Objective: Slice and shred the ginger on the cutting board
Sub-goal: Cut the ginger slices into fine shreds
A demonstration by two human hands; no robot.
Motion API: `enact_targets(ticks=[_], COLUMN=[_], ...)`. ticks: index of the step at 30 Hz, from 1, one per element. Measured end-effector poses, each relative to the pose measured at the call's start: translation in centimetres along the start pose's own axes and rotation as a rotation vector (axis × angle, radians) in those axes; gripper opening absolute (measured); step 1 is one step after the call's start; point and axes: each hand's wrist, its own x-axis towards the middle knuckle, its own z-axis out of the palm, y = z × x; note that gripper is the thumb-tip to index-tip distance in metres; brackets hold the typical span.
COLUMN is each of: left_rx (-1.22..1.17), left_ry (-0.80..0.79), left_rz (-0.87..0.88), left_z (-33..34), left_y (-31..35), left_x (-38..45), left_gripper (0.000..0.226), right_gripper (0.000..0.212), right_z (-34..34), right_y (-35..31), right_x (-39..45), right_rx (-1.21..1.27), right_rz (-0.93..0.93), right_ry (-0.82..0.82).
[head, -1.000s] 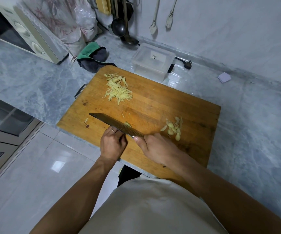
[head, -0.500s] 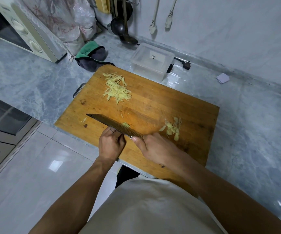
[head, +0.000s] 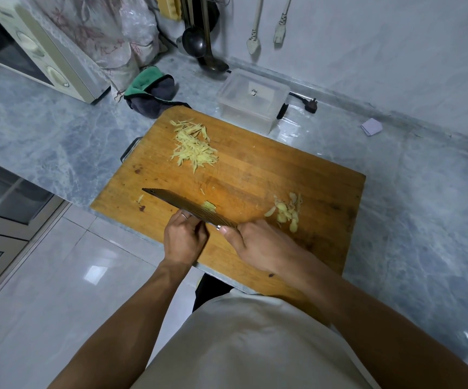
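A person's right hand grips a cleaver, its fingers curled round the handle, the blade running diagonally toward the cutting board's left edge. The left hand, fingers curled, steadies a small ginger piece against the blade. Shreds lie farther back; slices at right.

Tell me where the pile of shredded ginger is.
The shredded ginger lies at the cutting board's far left corner, just in front of the green cloth.
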Motion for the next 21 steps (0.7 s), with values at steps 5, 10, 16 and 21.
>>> enact_targets(ticks=[5,10,16,21], left_rx=[-0.03,-0.037,-0.013,-0.004], left_ry=[-0.004,-0.02,-0.066,-0.048], left_rz=[0.0,-0.016,-0.049,-0.053], left_z=[-0.08,-0.25,-0.51,-0.34], left_y=[0.24,0.27,0.42,0.28], left_x=[0.22,0.22,0.17,0.13], left_gripper=[0.03,0.026,0.031,0.015], right_gripper=[0.067,0.068,0.064,0.066], right_z=[0.32,0.48,0.1,0.14], right_y=[-0.19,-0.39,-0.47,-0.42], right_x=[0.45,0.56,-0.09,0.4], right_rx=[0.002,-0.017,-0.03,-0.042], right_rz=[0.01,-0.004,-0.01,-0.011], right_ry=[0.02,0.018,0.016,0.0])
